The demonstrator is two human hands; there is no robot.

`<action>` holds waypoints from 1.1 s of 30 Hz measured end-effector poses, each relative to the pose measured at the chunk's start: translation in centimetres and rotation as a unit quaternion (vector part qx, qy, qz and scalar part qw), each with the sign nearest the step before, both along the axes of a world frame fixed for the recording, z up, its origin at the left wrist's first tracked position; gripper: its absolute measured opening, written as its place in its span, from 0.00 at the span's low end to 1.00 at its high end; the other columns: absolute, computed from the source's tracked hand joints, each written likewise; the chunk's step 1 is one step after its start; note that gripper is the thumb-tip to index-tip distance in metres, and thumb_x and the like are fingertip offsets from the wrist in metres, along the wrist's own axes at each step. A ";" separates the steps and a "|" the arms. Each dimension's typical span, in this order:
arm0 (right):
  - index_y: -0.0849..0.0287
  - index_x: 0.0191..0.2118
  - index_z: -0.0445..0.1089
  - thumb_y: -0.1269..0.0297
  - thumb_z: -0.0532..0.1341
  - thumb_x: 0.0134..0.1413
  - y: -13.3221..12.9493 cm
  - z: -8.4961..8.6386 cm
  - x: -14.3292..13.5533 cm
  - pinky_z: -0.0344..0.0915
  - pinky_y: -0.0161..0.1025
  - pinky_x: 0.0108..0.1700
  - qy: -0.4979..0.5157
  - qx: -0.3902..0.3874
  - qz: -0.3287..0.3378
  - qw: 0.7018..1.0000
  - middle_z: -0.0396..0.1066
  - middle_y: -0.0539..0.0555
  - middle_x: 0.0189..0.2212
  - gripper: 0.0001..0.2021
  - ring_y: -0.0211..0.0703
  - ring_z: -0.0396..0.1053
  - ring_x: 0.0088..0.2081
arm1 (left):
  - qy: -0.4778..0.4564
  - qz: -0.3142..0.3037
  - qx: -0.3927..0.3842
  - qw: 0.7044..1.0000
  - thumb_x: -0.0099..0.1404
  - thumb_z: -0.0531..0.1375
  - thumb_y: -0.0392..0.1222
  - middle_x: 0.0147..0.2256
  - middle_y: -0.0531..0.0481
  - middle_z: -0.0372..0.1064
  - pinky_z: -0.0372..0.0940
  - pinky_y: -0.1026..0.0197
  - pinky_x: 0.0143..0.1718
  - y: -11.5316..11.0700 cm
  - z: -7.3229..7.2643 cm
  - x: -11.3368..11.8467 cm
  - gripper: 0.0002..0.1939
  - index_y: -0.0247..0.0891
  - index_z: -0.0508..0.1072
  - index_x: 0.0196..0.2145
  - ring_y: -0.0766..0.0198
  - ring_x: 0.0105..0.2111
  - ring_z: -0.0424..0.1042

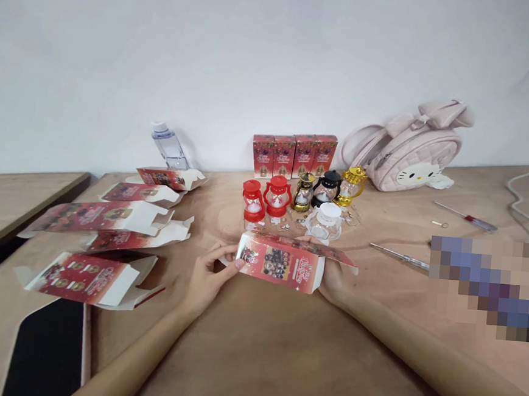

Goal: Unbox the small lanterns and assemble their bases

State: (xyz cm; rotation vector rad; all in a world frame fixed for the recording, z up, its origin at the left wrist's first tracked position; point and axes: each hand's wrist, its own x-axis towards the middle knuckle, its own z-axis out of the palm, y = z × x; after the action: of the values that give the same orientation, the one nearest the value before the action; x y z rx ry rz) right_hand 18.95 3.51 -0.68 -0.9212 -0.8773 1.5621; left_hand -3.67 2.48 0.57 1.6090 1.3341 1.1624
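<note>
A red Christmas-printed cardboard box (280, 265) lies sideways between my two hands over the middle of the table. My left hand (215, 273) pinches its left end, thumb on the printed face. At the right end, my right hand (331, 282) is around the back of the box, its fingers mostly hidden by the cardboard. An end flap sticks out on the right. Just beyond stand several small lanterns: two red lanterns (277, 197), a bronze lantern (304, 192), a black lantern (327, 191), a gold lantern (351, 186) and a white lantern (325, 222).
Several unfolded red boxes (102, 216) lie at left, above a dark phone-like slab (48, 352). Closed red boxes (283, 157) line the wall, between a clear bottle (171, 147) and a pink bag (416, 158). Screwdrivers (480, 223) lie at right. Small metal parts (285, 225) surround the lanterns.
</note>
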 end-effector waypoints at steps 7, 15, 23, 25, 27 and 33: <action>0.52 0.40 0.70 0.50 0.60 0.46 -0.2 0.0 0.2 0.67 0.47 0.38 0.016 0.023 0.027 0.999 0.75 0.54 0.35 0.16 0.53 0.71 0.41 | -0.092 0.062 0.014 0.994 0.50 0.66 0.47 0.28 0.54 0.64 0.57 0.64 0.33 0.1 -0.5 0.1 0.13 0.39 0.75 0.31 0.65 0.29 0.61; 0.54 0.40 0.71 0.54 0.63 0.41 0.1 0.4 0.3 0.68 0.47 0.39 0.011 -0.014 0.048 0.999 0.75 0.55 0.34 0.18 0.54 0.72 0.40 | -0.099 0.041 -0.023 0.994 0.51 0.65 0.50 0.25 0.56 0.65 0.56 0.66 0.29 -0.1 0.0 0.4 0.16 0.38 0.65 0.28 0.67 0.26 0.62; 0.53 0.40 0.71 0.54 0.61 0.44 0.2 -0.4 0.4 0.68 0.47 0.39 0.001 -0.007 0.041 0.999 0.75 0.55 0.35 0.16 0.54 0.72 0.40 | -0.082 0.054 0.010 0.995 0.52 0.65 0.50 0.23 0.56 0.62 0.56 0.66 0.28 -0.5 0.1 0.7 0.16 0.38 0.63 0.27 0.68 0.25 0.61; 0.53 0.40 0.70 0.54 0.60 0.45 0.2 -0.5 0.4 0.68 0.47 0.39 0.003 -0.011 0.045 0.999 0.75 0.55 0.36 0.16 0.54 0.71 0.41 | -0.091 0.064 0.036 0.993 0.53 0.65 0.48 0.27 0.55 0.64 0.57 0.66 0.30 -0.5 -0.1 0.6 0.16 0.39 0.62 0.29 0.67 0.28 0.63; 0.54 0.41 0.70 0.55 0.60 0.44 0.2 -0.5 0.4 0.68 0.48 0.39 0.006 -0.017 0.050 0.999 0.75 0.55 0.37 0.16 0.54 0.71 0.41 | -0.096 0.072 0.054 0.991 0.54 0.65 0.46 0.30 0.54 0.65 0.59 0.65 0.33 -0.5 -0.3 0.6 0.15 0.40 0.62 0.31 0.66 0.31 0.65; 0.57 0.34 0.72 0.62 0.61 0.38 0.0 0.0 0.5 0.68 0.44 0.36 0.006 -0.033 0.061 0.998 0.76 0.55 0.34 0.12 0.51 0.73 0.38 | -0.148 0.048 0.099 0.983 0.51 0.67 0.43 0.38 0.51 0.68 0.59 0.58 0.46 -0.4 -0.4 0.6 0.24 0.43 0.59 0.42 0.61 0.43 0.67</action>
State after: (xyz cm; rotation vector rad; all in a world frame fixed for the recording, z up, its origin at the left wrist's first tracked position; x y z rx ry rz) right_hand 19.44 3.54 -0.68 -0.9193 -0.8918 1.7074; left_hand -3.11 2.04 0.15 1.4475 1.1425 1.5668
